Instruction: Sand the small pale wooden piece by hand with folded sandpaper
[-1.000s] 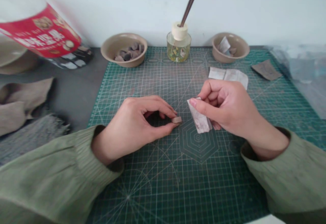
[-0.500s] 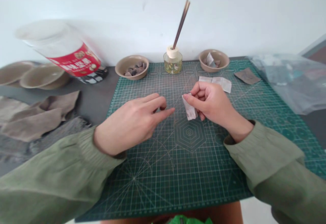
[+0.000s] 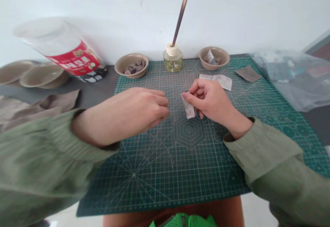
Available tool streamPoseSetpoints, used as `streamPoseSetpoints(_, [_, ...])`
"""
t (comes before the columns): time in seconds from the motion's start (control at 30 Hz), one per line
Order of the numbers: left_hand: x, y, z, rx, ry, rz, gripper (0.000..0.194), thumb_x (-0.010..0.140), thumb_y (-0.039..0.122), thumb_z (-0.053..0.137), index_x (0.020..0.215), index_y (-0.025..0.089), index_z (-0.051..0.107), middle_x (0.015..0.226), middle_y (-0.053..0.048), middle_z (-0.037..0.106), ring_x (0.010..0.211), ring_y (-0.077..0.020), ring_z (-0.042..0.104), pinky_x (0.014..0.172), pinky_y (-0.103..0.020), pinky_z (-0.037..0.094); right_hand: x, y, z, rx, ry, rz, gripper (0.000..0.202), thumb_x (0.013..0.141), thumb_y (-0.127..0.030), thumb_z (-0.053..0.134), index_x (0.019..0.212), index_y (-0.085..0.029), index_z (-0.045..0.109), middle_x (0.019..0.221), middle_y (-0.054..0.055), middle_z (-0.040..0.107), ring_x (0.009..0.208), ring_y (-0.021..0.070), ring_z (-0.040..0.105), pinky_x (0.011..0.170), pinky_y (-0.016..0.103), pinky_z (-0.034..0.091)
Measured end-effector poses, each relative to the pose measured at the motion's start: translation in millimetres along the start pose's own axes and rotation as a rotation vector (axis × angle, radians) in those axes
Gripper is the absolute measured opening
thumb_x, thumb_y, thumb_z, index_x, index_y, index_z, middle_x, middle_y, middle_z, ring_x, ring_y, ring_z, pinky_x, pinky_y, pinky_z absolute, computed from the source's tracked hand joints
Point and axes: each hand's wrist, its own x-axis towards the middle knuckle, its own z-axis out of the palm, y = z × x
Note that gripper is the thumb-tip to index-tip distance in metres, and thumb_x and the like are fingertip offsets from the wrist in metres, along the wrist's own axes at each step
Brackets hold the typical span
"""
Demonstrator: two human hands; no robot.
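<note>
My right hand (image 3: 210, 98) pinches a small folded piece of printed paper (image 3: 189, 107) between thumb and fingers, holding it low over the green cutting mat (image 3: 160, 185). To its left, apart from the paper, is my left hand (image 3: 140, 111), back upward. Its fingers are curled in, and whatever they might hold is hidden under the hand. Just beyond my right hand a creased sheet of paper (image 3: 224, 81) lies on the mat.
Along the wall stand a bowl of stones (image 3: 132, 74), a reed diffuser (image 3: 172, 60) and a bowl with stones and paper (image 3: 214, 63). At left are a large plastic jar (image 3: 74, 56), stacked bowls (image 3: 43, 75) and brown cloth (image 3: 54, 105). A brown scrap (image 3: 248, 73) and plastic bag (image 3: 294, 79) lie right.
My left hand's fingers, spread with the thumb side stretched out before, are now curled in, and that forearm has swung up. My right hand keeps its pinch on the paper. The view shifted slightly.
</note>
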Motion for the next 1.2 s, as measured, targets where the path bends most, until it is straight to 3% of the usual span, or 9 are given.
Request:
streamPoseSetpoints(0.07, [-2.1,-2.5,5.0,-0.095,0.002,0.015,0.022,0.117,0.016,0.076,0.107,0.026,0.094,0.099,-0.004,0.088,0.092,-0.0250,0.084,0.083,-0.037,0.063,-1.0,-0.7,0.6,0.005,0.015,0.001,0.063,0.094,-0.071,0.113,0.089,-0.029,0.066,0.060,-0.005,0.073,0.039,0.0134,0.060,0.036,0.025,0.038])
streamPoseSetpoints(0.17, [-5.5,1.2,18.5,-0.324,0.273,-0.176,0.023,0.122,0.028,0.081,0.135,0.027,0.100,0.112,-0.007,0.094,0.089,-0.0221,0.083,0.084,-0.036,0.065,-2.6,-4.3,1.7,0.011,0.047,-0.003,0.064,0.095,-0.070,0.115,0.089,-0.029,0.065,0.062,-0.005,0.074,0.040,0.0130,0.061,0.036,0.025,0.040])
streamPoseSetpoints(0.27, [-7.9,10.5,37.7,-0.645,0.427,-0.385,0.017,0.114,0.034,0.094,0.127,0.026,0.101,0.108,-0.006,0.098,0.083,-0.0196,0.083,0.079,-0.032,0.067,-5.1,-13.4,3.6,0.033,0.093,0.001,0.064,0.093,-0.066,0.118,0.086,-0.029,0.066,0.063,-0.005,0.075,0.041,0.0133,0.062,0.037,0.025,0.043])
streamPoseSetpoints(0.37, [-9.6,17.4,54.4,-0.739,0.442,-0.420,0.022,0.117,0.041,0.093,0.124,0.021,0.098,0.115,-0.010,0.102,0.097,-0.0249,0.094,0.092,-0.036,0.078,-8.7,-28.0,6.1,0.034,0.121,0.020,0.064,0.090,-0.067,0.120,0.083,-0.029,0.069,0.062,-0.003,0.077,0.040,0.0147,0.063,0.035,0.026,0.045])
streamPoseSetpoints(0.53, [-19.4,21.2,64.2,-0.690,0.465,-0.443,0.011,0.111,0.036,0.102,0.116,0.026,0.100,0.117,-0.007,0.100,0.105,-0.0254,0.090,0.096,-0.038,0.075,-12.7,-43.9,13.0,0.052,0.086,0.046,0.057,0.091,-0.057,0.121,0.081,-0.028,0.073,0.058,-0.002,0.077,0.037,0.0145,0.062,0.034,0.024,0.043])
streamPoseSetpoints(0.67, [-31.7,24.6,66.4,-0.620,0.442,-0.402,0.003,0.115,0.032,0.100,0.115,0.030,0.100,0.109,-0.002,0.098,0.101,-0.0231,0.088,0.095,-0.036,0.072,-11.6,-32.3,21.9,0.089,0.064,0.103,0.057,0.090,-0.054,0.122,0.081,-0.028,0.072,0.056,-0.004,0.075,0.037,0.0144,0.062,0.033,0.022,0.043])
streamPoseSetpoints(0.83, [-39.5,29.8,69.6,-0.617,0.460,-0.468,0.005,0.110,0.027,0.102,0.111,0.030,0.098,0.104,0.001,0.093,0.088,-0.0180,0.084,0.082,-0.030,0.068,-17.0,-17.3,29.4,0.113,-0.037,0.254,0.052,0.090,-0.051,0.121,0.084,-0.026,0.076,0.057,-0.003,0.075,0.038,0.0141,0.062,0.034,0.021,0.046])
streamPoseSetpoints(0.93, [-39.8,31.4,68.9,-0.612,0.459,-0.441,0.006,0.112,0.024,0.098,0.115,0.030,0.098,0.103,0.001,0.094,0.090,-0.0195,0.084,0.086,-0.032,0.070,-22.7,-19.1,32.6,0.132,-0.108,0.336,0.049,0.092,-0.048,0.120,0.085,-0.026,0.077,0.059,-0.004,0.075,0.039,0.0136,0.061,0.034,0.021,0.046])
streamPoseSetpoints(1.2, [-40.2,34.0,67.9,-0.627,0.455,-0.425,0.012,0.113,0.020,0.095,0.109,0.032,0.094,0.104,0.002,0.097,0.097,-0.0232,0.088,0.095,-0.039,0.074,-27.4,-20.2,40.4,-0.006,-0.163,0.302,0.041,0.099,-0.040,0.113,0.084,-0.027,0.077,0.060,-0.004,0.074,0.047,0.0132,0.061,0.040,0.023,0.043])
